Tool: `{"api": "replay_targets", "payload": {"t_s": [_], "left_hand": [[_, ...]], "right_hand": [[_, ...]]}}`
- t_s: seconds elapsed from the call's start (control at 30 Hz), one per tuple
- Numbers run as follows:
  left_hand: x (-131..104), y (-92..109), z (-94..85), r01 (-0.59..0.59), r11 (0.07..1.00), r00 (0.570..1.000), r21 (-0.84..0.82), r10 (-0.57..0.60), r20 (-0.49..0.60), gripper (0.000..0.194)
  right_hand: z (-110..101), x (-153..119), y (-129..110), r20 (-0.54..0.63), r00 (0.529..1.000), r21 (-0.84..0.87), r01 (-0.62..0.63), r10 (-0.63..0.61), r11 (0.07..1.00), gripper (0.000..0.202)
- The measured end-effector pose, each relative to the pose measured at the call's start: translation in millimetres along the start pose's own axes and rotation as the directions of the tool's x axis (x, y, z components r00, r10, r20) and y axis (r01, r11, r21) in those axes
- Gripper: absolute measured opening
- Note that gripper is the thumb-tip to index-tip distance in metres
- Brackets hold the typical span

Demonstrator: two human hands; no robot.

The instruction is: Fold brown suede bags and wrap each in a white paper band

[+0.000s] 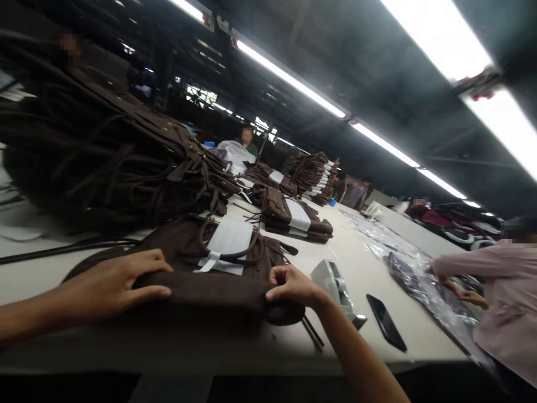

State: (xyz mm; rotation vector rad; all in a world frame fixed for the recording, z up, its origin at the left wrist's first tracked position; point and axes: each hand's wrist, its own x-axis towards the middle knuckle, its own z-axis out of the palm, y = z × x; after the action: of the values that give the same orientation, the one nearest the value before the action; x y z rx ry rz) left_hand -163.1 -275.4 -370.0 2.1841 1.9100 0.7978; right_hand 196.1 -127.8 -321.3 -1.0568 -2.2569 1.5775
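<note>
A dark brown handbag [218, 294] lies at the table's front edge, its near part folded up toward me. White wrapping [230, 238] covers the middle of its looped handles [255, 254]. On the left, my left hand [126, 280] grips the folded edge, thumb on the near side and fingers over the top. My right hand [291, 285] pinches the same edge near the bag's right end. What lies under the fold is hidden. Thin dark straps [312, 333] stick out below the bag's right end.
A tape dispenser [335, 285] and a black phone [386, 322] lie to the right. Behind are wrapped bags [293, 215] and a taller stack [316, 176]. A large heap of brown bags [126, 162] fills the left. A co-worker [503, 291] handles clear plastic [423, 291] at far right.
</note>
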Motion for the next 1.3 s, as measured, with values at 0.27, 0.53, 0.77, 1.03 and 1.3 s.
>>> {"api": "replay_targets", "payload": {"t_s": [0.27, 0.53, 0.77, 1.03, 1.3], "left_hand": [[33.2, 21.7, -11.1, 0.069, 0.997, 0.982, -0.031, -0.062, 0.18, 0.033], [98.5, 21.9, -19.2, 0.157, 0.978, 0.88, 0.137, -0.201, 0.431, 0.025], [108.2, 15.7, -16.0, 0.271, 0.962, 0.843, -0.006, -0.235, 0.484, 0.029], [94.2, 2.6, -16.6, 0.369, 0.891, 0.831, -0.265, -0.189, 0.523, 0.035], [98.9, -17.4, -2.7, 0.42, 0.793, 0.812, -0.441, -0.111, 0.573, 0.04]], "right_hand": [[-9.1, 14.9, -10.3, 0.098, 0.988, -0.125, -0.106, 0.118, 0.987, 0.047], [-19.0, 19.2, -20.2, -0.052, 0.984, -0.495, -0.172, 0.169, 0.852, 0.02], [59.2, -37.0, -15.1, -0.254, 0.544, -0.864, 0.243, -0.799, 0.44, 0.011], [78.5, -1.9, 27.7, 0.034, 0.499, -0.993, 0.113, -0.866, 0.026, 0.033], [47.1, -2.1, 58.0, -0.009, 0.367, -1.0, -0.012, -0.93, 0.005, 0.055]]}}
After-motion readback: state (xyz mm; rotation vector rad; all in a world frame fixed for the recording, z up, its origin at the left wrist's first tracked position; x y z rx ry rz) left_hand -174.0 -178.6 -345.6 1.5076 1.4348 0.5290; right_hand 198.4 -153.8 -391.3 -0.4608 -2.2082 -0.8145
